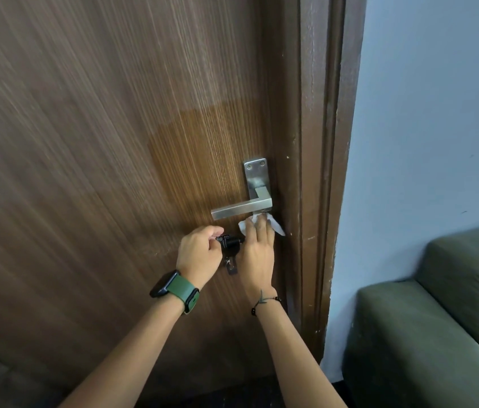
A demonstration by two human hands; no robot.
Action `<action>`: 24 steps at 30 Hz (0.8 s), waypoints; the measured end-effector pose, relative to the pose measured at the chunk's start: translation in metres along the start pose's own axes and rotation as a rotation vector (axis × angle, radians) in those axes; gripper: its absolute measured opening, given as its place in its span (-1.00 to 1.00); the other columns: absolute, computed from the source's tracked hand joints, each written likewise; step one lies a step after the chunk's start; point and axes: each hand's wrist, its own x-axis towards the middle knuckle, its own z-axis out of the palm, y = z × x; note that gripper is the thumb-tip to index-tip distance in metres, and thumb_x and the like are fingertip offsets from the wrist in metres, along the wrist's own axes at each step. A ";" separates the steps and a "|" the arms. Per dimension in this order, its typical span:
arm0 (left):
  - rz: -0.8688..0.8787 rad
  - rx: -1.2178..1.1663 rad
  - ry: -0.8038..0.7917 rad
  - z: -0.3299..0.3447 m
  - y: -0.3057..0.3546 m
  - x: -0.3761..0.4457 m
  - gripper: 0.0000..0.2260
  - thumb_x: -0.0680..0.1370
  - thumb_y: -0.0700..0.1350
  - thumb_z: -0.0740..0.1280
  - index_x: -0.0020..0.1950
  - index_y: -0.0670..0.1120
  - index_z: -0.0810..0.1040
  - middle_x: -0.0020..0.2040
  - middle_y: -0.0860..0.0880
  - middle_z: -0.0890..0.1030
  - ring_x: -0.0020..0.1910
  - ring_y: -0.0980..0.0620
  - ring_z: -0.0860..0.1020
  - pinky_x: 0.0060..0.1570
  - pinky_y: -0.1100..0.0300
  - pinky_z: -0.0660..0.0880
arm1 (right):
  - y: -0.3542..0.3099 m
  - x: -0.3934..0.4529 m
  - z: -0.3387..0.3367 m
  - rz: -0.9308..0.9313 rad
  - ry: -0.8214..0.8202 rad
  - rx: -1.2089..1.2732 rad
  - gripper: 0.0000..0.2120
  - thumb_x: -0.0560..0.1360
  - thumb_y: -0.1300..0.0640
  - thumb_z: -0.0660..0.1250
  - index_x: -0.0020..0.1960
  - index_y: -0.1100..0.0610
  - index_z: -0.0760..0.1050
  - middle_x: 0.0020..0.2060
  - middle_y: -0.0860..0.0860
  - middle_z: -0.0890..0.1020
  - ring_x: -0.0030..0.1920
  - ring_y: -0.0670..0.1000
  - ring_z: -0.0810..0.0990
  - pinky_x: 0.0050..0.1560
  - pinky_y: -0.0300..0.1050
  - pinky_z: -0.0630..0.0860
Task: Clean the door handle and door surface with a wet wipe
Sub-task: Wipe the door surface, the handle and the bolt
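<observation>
A brown wood-grain door (100, 142) fills the view. Its steel lever handle (239, 209) points left from a steel backplate (255, 175). My right hand (257, 251) presses a white wet wipe (275, 226) flat against the plate just under the lever's hub. My left hand (200, 254), with a green-strapped watch on the wrist, pinches a black key fob (229, 241) at the keyhole below the handle. Small metal keys hang under it, partly hidden by my right hand. A darker damp patch shows on the door above and left of the handle.
The dark brown door frame (317, 172) runs down the right of the door. Beyond it is a pale blue wall (432, 113). A green upholstered sofa (438, 319) stands at the lower right, close to the frame.
</observation>
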 end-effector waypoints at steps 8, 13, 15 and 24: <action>-0.060 0.016 0.011 0.001 0.004 0.007 -0.71 0.45 -0.35 0.18 0.08 -0.16 0.57 0.08 -0.12 0.63 0.07 -0.02 0.56 0.13 0.20 0.44 | 0.007 0.012 0.007 -0.090 0.131 0.026 -0.72 0.27 0.49 0.43 -0.06 0.30 0.58 -0.11 0.22 0.60 -0.08 0.22 0.59 -0.03 0.01 0.57; -0.107 0.071 0.045 -0.004 -0.002 0.011 -0.72 0.44 -0.33 0.19 0.06 -0.16 0.58 0.07 -0.14 0.64 0.07 -0.07 0.56 0.14 0.13 0.45 | -0.025 -0.001 0.025 -0.295 -0.106 0.052 -0.77 0.39 0.31 0.40 0.04 0.28 0.57 -0.05 0.18 0.61 0.03 0.19 0.56 0.04 -0.03 0.56; -0.139 0.070 0.054 -0.006 -0.007 0.009 -0.72 0.44 -0.33 0.19 0.07 -0.17 0.58 0.07 -0.15 0.63 0.08 -0.07 0.56 0.16 0.11 0.45 | -0.028 -0.001 0.025 -0.326 -0.148 0.029 -0.76 0.40 0.33 0.38 0.07 0.30 0.56 -0.04 0.21 0.60 0.03 0.21 0.55 -0.05 0.00 0.60; -0.162 0.006 0.028 -0.004 -0.004 -0.002 -0.72 0.47 -0.33 0.17 0.11 -0.16 0.55 0.10 -0.12 0.62 0.10 -0.01 0.56 0.19 0.17 0.43 | 0.019 0.014 -0.025 -0.118 -0.038 -0.123 -0.67 0.36 0.32 0.38 0.13 0.30 0.55 0.13 0.30 0.54 0.17 0.29 0.52 -0.12 0.06 0.62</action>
